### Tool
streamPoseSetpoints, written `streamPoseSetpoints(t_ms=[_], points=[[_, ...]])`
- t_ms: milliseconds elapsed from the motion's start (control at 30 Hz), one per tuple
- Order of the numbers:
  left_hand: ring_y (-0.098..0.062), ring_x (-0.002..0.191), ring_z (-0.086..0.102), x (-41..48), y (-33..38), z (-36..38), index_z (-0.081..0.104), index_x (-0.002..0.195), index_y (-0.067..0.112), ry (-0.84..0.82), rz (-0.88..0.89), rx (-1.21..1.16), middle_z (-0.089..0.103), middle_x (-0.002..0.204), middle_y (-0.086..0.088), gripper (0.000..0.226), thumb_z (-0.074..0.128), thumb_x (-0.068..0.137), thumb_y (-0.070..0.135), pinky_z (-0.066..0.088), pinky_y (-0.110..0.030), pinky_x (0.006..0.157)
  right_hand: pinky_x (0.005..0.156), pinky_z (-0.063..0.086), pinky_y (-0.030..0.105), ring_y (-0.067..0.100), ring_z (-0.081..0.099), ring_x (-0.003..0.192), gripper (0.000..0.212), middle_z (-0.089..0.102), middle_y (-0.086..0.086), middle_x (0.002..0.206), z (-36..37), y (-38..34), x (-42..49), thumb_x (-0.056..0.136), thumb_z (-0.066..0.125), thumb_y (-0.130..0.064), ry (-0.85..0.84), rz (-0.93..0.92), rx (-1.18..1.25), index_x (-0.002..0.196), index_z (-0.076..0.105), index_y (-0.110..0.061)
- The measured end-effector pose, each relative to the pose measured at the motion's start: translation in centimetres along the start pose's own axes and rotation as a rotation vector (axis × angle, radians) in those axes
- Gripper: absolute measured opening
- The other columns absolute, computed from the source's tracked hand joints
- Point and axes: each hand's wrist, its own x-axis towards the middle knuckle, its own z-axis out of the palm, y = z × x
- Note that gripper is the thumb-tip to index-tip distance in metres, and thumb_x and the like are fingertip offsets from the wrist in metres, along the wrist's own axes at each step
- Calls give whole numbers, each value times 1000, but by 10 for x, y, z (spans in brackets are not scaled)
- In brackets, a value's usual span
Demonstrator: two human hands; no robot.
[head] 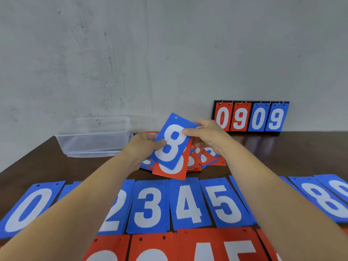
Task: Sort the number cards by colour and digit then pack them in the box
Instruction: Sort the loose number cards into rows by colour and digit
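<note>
A blue card with a white 8 is held up above the table, tilted. My left hand pinches its left edge and also holds a red card behind it. My right hand grips the blue 8's top right corner. Under the hands lies a loose heap of red and blue cards. In front, a row of blue cards shows 0, 2, 3, 4, 5 and 8. A row of red cards lies nearest me. A clear plastic box stands open at the back left.
A flip scoreboard reading 0909 in red and blue leans against the grey wall at the back right. The dark wooden table runs to the wall. The box rests on its lid.
</note>
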Motion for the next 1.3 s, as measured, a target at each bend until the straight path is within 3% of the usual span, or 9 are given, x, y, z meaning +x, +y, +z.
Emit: streamPoseSetpoints(t_ms=[167,267,367,500,667,733,933,1067,1300], points=[[-31,95,69,-14,-10,16,71,91,9,40,-37,-146,74,98,-12,7,71,85,13,54,-50,90,51,46,21,9,67,56,25,75,4,86,12,24,-36,84,74,-25,30,65,-29,92,64,-4],[-32,96,69,-23,-13,31,69,101,4,-17,-70,-174,73,104,-14,21,73,82,8,53,-51,91,43,44,13,0,61,46,24,68,3,77,11,32,-51,87,70,-17,119,14,-86,76,53,-5],[-33,100,68,-31,-14,43,65,108,-4,-48,-102,-153,71,106,-16,28,72,84,9,53,-53,92,42,42,11,1,61,46,20,66,2,75,2,39,-65,90,67,-17,141,10,-160,82,54,-3],[-29,98,69,-43,-12,57,65,99,5,-87,-66,-87,71,106,-14,10,63,91,10,55,-48,90,47,45,12,4,64,56,12,70,-2,83,-16,45,-84,92,63,-16,126,14,-199,88,62,-5],[-10,65,70,-56,0,73,68,100,7,-101,-13,-75,73,88,-5,13,65,88,5,54,-20,52,43,42,11,5,65,53,12,70,3,85,-35,47,-103,93,61,-11,122,8,-128,98,65,-1],[-6,57,68,-61,6,87,68,96,7,-92,-3,-74,72,81,-3,9,67,87,4,50,-16,46,43,41,11,2,63,49,12,70,3,83,-48,52,-110,93,62,-11,131,-3,-128,99,66,-2],[-10,64,69,-67,18,145,64,88,6,-68,-8,-103,74,78,-3,8,71,84,7,57,-25,64,44,41,16,5,65,51,28,73,9,85,-106,75,-123,90,66,-14,160,20,-149,101,62,11],[-11,60,66,-78,32,199,59,69,10,-34,-32,-175,70,73,-5,21,66,89,6,55,-21,56,49,43,18,4,64,53,11,71,-3,81,-163,95,-134,91,65,-17,150,31,-148,92,66,-6],[-11,64,70,-107,41,282,65,84,4,2,-111,-224,74,84,-9,5,65,89,6,56,-21,57,45,40,16,2,58,46,20,67,-4,64,-283,130,-159,89,67,-16,271,15,-70,72,57,-11]])
